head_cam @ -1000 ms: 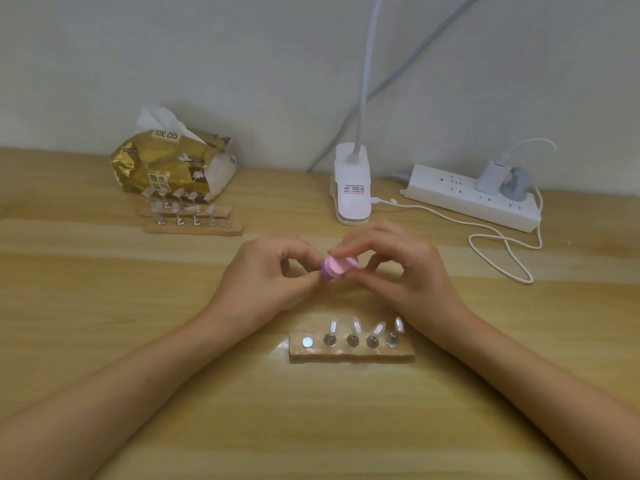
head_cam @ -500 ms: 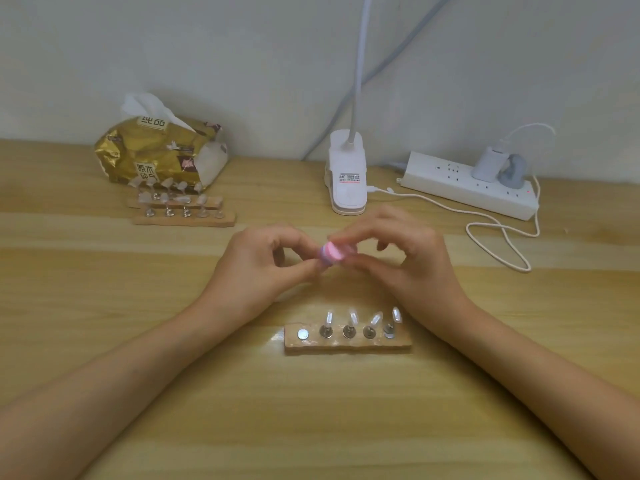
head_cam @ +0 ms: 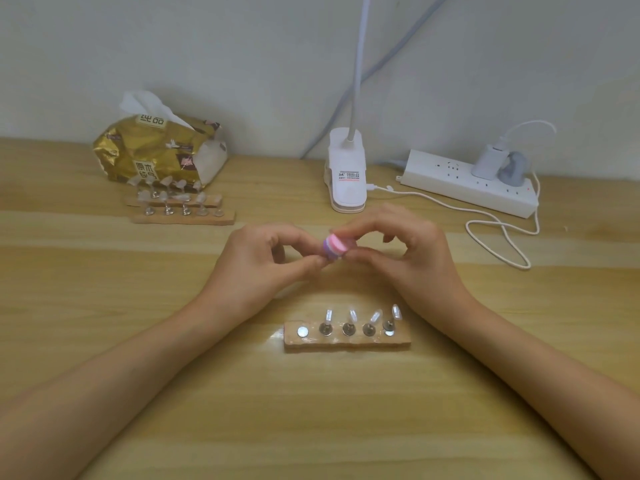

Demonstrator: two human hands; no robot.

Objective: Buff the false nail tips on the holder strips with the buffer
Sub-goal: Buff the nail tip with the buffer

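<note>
A small pink and purple buffer block [head_cam: 334, 248] is pinched in my right hand [head_cam: 405, 258] above the table's middle. My left hand [head_cam: 266, 268] meets it from the left, thumb and forefinger pinched together at the buffer's left end; what they hold is hidden. Below the hands lies a wooden holder strip [head_cam: 347, 341] with several clear nail tips [head_cam: 375, 317] on metal stands; its leftmost stand [head_cam: 302, 331] is bare. Two more holder strips [head_cam: 181, 211] with nail tips lie at the back left.
A gold tissue pack [head_cam: 156, 157] sits behind the far strips. A white clip lamp base [head_cam: 347, 174] stands at the back centre. A white power strip [head_cam: 467, 183] with plugs and a looping white cable [head_cam: 498, 237] lies at the back right.
Both hands stay together at the buffer, with only small shifts of the fingers. The camera view has moved slightly.
</note>
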